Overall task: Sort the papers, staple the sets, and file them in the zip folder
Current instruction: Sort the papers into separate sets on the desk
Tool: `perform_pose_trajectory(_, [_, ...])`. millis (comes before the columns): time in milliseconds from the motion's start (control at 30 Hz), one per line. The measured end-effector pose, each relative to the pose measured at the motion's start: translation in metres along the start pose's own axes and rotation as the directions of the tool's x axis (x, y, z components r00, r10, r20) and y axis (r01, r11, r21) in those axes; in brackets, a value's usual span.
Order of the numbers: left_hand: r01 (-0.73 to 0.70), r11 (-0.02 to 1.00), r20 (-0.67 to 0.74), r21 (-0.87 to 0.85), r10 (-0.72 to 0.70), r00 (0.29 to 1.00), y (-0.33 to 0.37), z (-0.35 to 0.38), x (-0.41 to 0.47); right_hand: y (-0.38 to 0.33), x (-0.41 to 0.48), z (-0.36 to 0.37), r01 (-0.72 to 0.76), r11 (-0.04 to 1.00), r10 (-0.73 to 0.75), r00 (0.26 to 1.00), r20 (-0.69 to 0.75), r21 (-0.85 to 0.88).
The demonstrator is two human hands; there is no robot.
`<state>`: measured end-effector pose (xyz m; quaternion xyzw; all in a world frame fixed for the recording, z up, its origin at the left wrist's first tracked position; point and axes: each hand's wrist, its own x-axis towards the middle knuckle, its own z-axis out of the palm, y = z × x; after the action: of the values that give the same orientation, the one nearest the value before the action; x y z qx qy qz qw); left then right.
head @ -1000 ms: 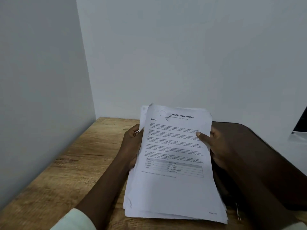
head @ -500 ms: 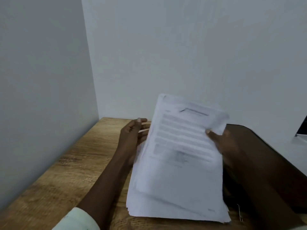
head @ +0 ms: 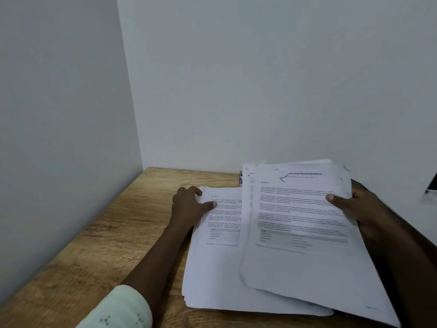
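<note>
A thick stack of printed papers (head: 212,268) lies on the wooden table (head: 99,245). My left hand (head: 189,204) grips its upper left edge, thumb on the top sheet. My right hand (head: 354,204) holds a separate set of sheets (head: 302,233) headed "Documentation", thumb on top and fingers beneath, shifted to the right and partly covering the stack. A dark folder-like object (head: 369,188) shows under my right hand, mostly hidden.
White walls close in on the left and at the back. A small purple-tipped object (head: 240,179) peeks out behind the papers near the back wall. A dark framed thing (head: 432,183) hangs at the right edge. Bare wood lies left of the papers.
My right hand has drawn the top set off the stack and moved it to the right. My left hand has come down to hold the remaining stack on the table.
</note>
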<state>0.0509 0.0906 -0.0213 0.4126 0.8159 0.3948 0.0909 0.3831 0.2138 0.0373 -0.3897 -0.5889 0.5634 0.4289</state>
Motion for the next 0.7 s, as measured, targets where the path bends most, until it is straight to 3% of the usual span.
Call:
perform_pose_trajectory(133, [0.075, 0.996, -0.010, 0.051, -0.075, 0.997, 0.004, 0.001, 0.008, -0.001, 0.002, -0.003, 0.049, 0.991, -0.057, 0.996, -0.061, -0.127])
perform_pose_trajectory(267, [0.104, 0.987, -0.056, -0.120, -0.112, 0.992, 0.005, 0.003, 0.010, 0.011, 0.014, -0.012, 0.015, 0.959, -0.039, 0.996, -0.080, -0.283])
perform_pose_trajectory(400, [0.091, 0.990, -0.106, -0.110, -0.103, 0.989, 0.005, -0.005, 0.002, 0.017, 0.023, -0.016, 0.051, 0.825, -0.135, 0.985, -0.109, -0.563])
perform_pose_trajectory(467, [0.048, 0.992, -0.212, -0.116, -0.072, 0.975, 0.006, -0.010, -0.001, 0.014, 0.023, -0.016, 0.055, 0.761, -0.201, 0.968, -0.153, -0.646])
perform_pose_trajectory(567, [-0.039, 0.986, -0.366, -0.165, -0.024, 0.930, 0.010, -0.021, -0.005, 0.009, 0.019, -0.017, 0.077, 0.816, -0.289, 0.913, -0.288, -0.573])
perform_pose_trajectory(633, [-0.106, 0.967, -0.306, -0.230, 0.031, 0.951, 0.009, -0.027, -0.004, 0.007, 0.015, -0.014, 0.145, 0.899, -0.275, 0.922, -0.273, -0.414])
perform_pose_trajectory(700, [-0.154, 0.951, -0.205, -0.268, 0.099, 0.974, 0.009, -0.034, -0.004, 0.006, 0.011, -0.005, 0.194, 0.923, -0.252, 0.957, -0.142, -0.331])
